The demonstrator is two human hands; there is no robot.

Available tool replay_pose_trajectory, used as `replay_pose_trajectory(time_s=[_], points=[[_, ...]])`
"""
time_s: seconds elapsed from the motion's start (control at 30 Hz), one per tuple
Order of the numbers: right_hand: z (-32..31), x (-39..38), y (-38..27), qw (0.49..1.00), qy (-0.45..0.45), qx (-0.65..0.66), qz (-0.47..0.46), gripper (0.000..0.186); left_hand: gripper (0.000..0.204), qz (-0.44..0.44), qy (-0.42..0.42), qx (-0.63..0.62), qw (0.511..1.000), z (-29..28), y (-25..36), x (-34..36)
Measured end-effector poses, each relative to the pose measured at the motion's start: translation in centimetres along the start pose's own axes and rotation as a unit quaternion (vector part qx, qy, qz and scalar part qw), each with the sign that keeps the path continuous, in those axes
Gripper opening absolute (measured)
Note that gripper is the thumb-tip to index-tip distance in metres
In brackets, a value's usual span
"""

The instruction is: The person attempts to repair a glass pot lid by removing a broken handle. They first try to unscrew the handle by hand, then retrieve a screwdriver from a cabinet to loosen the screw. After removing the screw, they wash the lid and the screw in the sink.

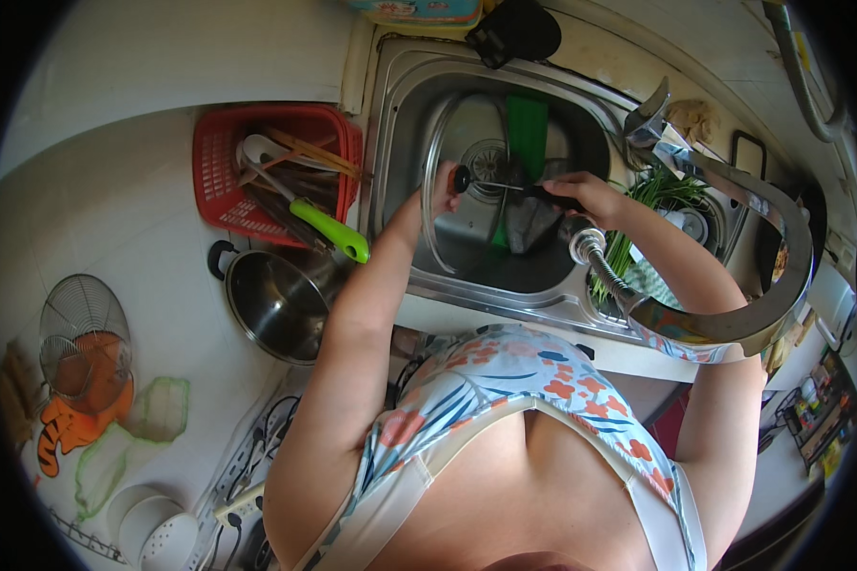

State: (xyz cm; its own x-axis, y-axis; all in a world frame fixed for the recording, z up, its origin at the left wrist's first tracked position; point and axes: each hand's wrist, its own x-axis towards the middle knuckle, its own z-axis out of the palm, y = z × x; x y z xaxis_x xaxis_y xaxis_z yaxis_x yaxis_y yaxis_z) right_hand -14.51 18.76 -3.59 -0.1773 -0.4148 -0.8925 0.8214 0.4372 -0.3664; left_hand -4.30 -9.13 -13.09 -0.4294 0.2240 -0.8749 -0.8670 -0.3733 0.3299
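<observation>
Over the steel sink (390, 171), my left hand (443, 188) is closed around the middle of a clear glass pot lid (429, 224) with a thin steel rim, at its round black knob (462, 179). The lid is tilted. My right hand (588, 195) grips the dark handle of what looks like a screwdriver (497, 185). Its thin metal shaft points left, with the tip at or close to the knob; exact contact cannot be made out. Below in the basin lie a green flat piece (528, 133) and a greyish crumpled thing (533, 224).
A curved chrome faucet (781, 205) and its spray head (583, 240) hang by my right forearm. Green leafy stalks (671, 190) fill the side basin. Left stand a red utensil basket (229, 181), a steel pot (274, 303) and a wire strainer (84, 328).
</observation>
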Motion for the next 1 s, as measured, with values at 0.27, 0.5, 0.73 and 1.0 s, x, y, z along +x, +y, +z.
replay_pose_trajectory(time_s=[0.27, 0.5, 0.73, 1.0], points=[[0.9, 0.6, 0.3, 0.993, -0.052, -0.107, -0.004, 0.035, 0.038, -0.006, 0.016, 0.018, 1.000, -0.8, 0.0, 0.4], [1.3, -0.3, 0.7, 0.657, 0.115, -0.674, -0.317, 0.038, 0.041, -0.048, 0.030, 0.057, 0.997, -0.8, 0.7, 0.5], [1.3, -0.1, 1.1, 0.592, 0.148, -0.633, -0.476, 0.040, 0.041, -0.058, 0.028, 0.044, 0.997, -1.0, 0.9, 0.6], [1.1, 0.1, -0.7, 0.996, -0.036, -0.013, 0.077, 0.034, 0.049, -0.036, 0.001, 0.040, 0.999, 0.3, 0.9, -0.5]])
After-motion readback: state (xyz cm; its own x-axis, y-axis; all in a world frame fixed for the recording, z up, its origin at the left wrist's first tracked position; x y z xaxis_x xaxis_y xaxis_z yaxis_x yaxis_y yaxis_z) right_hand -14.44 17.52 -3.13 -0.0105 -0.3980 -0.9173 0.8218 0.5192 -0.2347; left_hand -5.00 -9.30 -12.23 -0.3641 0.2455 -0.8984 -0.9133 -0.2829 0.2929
